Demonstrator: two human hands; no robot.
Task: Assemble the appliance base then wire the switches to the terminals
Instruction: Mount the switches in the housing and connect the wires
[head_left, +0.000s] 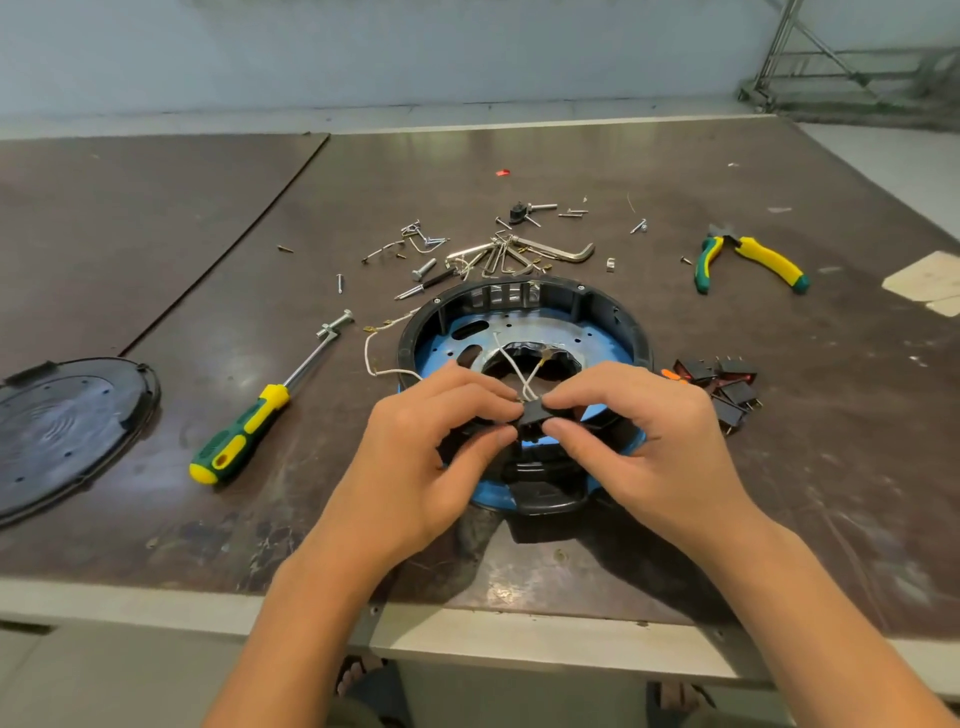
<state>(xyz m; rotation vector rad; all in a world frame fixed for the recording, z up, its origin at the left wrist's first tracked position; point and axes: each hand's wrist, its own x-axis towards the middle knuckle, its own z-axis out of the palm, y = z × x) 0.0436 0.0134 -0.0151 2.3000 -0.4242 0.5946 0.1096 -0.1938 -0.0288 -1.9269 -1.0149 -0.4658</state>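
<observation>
The round appliance base (524, 322), black rim over a blue and metal plate, lies in the middle of the table. Just above its near side a small black switch (531, 415) is pinched from both sides, by my left hand (431, 441) and my right hand (639, 431), with fingertips and thumbs. Two white wires (514, 366) run from the base's central opening up to the switch. Another white wire (371, 353) loops out over the base's left rim. A pile of spare black switches (727, 389) lies right of the base.
A green-yellow screwdriver (249, 421) lies left of the base, and a black round cover (62, 431) sits at the far left. Behind the base are loose screws and hex keys (498, 254). Green-yellow pliers (748, 254) lie at the right. The table's near edge (156, 597) runs below my forearms.
</observation>
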